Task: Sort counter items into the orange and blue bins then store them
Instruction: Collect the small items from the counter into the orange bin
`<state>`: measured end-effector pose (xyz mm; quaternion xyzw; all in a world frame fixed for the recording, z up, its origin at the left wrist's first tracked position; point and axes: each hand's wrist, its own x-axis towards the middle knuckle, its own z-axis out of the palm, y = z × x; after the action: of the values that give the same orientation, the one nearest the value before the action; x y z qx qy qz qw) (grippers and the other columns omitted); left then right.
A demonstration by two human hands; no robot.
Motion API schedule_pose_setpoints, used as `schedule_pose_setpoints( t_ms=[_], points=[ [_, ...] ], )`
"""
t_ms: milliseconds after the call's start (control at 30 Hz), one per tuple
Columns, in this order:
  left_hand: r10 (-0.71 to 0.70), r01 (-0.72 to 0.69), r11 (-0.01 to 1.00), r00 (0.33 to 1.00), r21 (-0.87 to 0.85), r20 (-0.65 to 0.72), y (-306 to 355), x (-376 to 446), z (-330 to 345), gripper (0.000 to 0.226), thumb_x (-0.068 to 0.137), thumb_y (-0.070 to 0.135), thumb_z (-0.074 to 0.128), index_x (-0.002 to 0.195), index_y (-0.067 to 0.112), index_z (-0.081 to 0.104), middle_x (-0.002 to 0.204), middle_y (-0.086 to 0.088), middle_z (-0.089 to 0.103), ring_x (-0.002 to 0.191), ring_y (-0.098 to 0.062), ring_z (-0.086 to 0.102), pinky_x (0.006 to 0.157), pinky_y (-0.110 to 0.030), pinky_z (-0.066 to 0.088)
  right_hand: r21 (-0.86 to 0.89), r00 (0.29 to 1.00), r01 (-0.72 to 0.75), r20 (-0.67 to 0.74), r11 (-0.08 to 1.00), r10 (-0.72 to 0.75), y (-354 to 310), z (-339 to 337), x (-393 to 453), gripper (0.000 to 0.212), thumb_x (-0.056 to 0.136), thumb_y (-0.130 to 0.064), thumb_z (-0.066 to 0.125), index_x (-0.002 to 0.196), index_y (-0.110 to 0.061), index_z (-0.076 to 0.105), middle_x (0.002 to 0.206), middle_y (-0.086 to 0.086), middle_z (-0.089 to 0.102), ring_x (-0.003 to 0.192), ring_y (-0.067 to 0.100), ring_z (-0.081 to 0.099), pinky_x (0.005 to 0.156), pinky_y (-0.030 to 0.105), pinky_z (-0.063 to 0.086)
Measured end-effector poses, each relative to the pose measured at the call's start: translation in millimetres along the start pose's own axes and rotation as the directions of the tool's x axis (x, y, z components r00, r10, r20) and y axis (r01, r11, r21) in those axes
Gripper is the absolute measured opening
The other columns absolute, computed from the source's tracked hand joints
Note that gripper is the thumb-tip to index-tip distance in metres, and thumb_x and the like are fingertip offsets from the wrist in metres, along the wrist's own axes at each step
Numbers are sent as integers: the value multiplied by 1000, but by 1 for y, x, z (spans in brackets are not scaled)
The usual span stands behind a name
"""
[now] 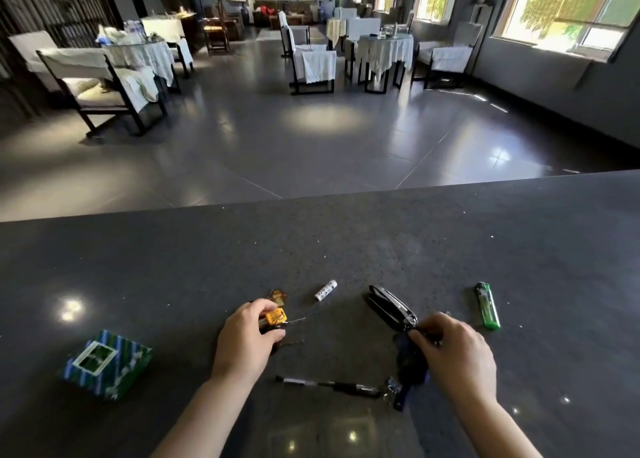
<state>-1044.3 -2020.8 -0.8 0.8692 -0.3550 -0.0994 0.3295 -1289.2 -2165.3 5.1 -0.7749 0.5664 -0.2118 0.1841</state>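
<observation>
Near the worktop's (346, 242) front edge, an orange-tagged key bunch (275, 319) is pinched by the left hand (247, 339); dark keys (412, 357) are gripped by the right hand (453, 350). Both are best lifted clear together before binning.

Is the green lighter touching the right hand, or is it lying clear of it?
Apart. The head view shows the green lighter lying on the counter with a strip of dark surface between it and the right hand.

Green lighter (488, 305), green-and-blue striped box (107, 364), white tube (326, 290), dark speckled counter (346, 242).
</observation>
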Motion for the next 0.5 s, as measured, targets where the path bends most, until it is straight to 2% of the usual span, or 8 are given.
schedule_pose_setpoints(
  t_ms=[200, 333, 433, 500],
  points=[
    [48, -64, 994, 985, -93, -168, 7, -15, -28, 25, 74, 10, 78, 95, 20, 68, 95, 9, 65, 87, -10, 59, 74, -23, 42, 96, 974, 139, -193, 986, -119, -18, -37, -8, 11, 73, -32, 80, 72, -28, 70, 66, -16, 58, 71, 15, 56, 58, 25, 35],
    [66, -114, 980, 959, -163, -274, 15, -40, -55, 26, 75, 7, 77, 96, 19, 68, 96, 11, 63, 89, -9, 60, 78, -19, 41, 171, 939, 278, -255, 945, -230, -48, -64, -16, 12, 73, -33, 79, 71, -31, 67, 64, -23, 53, 70, 7, 48, 58, 14, 32],
    [78, -141, 978, 930, -153, -360, 13, -68, -84, 27, 75, 6, 76, 97, 20, 67, 99, 10, 65, 92, -7, 60, 81, -13, 41, 252, 933, 340, -210, 906, -292, -75, -73, -27, 17, 74, -39, 77, 69, -34, 62, 66, -21, 57, 65, 3, 50, 57, 20, 34],
    [47, -110, 986, 903, -126, -428, 6, -90, -107, 29, 74, 5, 78, 96, 21, 67, 97, 11, 66, 89, -5, 60, 78, -4, 38, 283, 923, 385, -145, 878, -358, -94, -71, -37, 20, 73, -45, 76, 67, -34, 60, 64, -18, 60, 65, -4, 51, 56, 17, 35]
  ],
)
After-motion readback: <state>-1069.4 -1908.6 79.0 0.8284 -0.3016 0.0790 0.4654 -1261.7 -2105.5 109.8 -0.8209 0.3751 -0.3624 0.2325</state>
